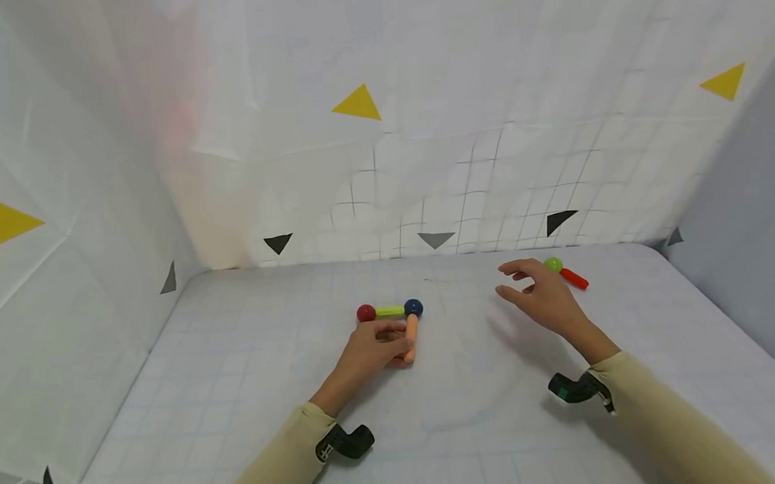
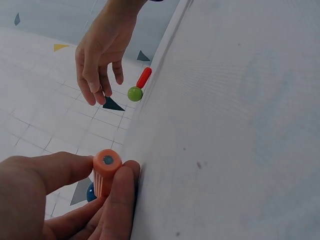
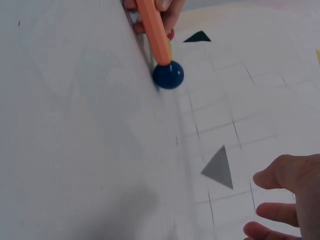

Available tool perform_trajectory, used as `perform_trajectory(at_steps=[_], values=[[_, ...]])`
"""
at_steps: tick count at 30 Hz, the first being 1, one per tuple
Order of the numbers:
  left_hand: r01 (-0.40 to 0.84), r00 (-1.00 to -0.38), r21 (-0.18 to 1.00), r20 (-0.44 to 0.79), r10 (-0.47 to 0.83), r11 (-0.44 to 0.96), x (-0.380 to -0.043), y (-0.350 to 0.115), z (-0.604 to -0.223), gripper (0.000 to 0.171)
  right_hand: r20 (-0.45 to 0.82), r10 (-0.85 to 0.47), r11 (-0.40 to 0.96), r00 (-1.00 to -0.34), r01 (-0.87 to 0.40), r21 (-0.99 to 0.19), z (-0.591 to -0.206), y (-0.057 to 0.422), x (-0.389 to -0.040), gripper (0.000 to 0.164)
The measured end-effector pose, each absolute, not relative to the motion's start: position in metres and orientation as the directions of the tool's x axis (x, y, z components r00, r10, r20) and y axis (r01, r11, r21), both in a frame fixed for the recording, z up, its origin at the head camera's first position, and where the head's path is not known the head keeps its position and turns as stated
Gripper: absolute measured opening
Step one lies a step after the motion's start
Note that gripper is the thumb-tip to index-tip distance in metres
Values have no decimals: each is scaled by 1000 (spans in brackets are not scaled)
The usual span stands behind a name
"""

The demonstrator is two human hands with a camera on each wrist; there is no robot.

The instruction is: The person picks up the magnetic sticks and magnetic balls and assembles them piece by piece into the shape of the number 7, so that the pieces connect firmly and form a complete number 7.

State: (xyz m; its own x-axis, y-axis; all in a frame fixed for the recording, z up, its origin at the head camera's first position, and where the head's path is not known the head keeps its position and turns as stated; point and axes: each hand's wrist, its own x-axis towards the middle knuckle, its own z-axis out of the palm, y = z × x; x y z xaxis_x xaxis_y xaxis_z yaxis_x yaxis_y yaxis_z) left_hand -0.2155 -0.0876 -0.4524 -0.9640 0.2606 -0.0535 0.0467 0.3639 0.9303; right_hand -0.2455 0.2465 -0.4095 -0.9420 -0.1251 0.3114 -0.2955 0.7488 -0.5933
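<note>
My left hand [image 1: 370, 346] pinches an orange rod [image 1: 411, 338] between thumb and fingers, low over the table. A round grey spot shows on the rod's near end in the left wrist view. Its far end meets a dark blue ball [image 1: 414, 308]. From that ball a yellow-green rod [image 1: 389, 311] runs left to a dark red ball [image 1: 366, 313]. My right hand [image 1: 545, 295] is held above the table with fingers apart and nothing between them. Just beyond it lie a green ball [image 1: 553, 264] and a red rod [image 1: 574, 279], end to end.
The white table [image 1: 483, 445] has a faint grid. A white sheet [image 1: 455, 57] with yellow and black triangles hangs behind it, and more sheeting stands at the left and right sides. Each wrist wears a small dark camera [image 1: 344, 441].
</note>
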Motion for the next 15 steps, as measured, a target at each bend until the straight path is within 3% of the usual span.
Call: perform_trajectory(at_steps=[15], values=[[54,-962,932,-48,269,359,-214,-87,-449,33,395,-85,782,-915,-307,-543,-410,286,-256,31]])
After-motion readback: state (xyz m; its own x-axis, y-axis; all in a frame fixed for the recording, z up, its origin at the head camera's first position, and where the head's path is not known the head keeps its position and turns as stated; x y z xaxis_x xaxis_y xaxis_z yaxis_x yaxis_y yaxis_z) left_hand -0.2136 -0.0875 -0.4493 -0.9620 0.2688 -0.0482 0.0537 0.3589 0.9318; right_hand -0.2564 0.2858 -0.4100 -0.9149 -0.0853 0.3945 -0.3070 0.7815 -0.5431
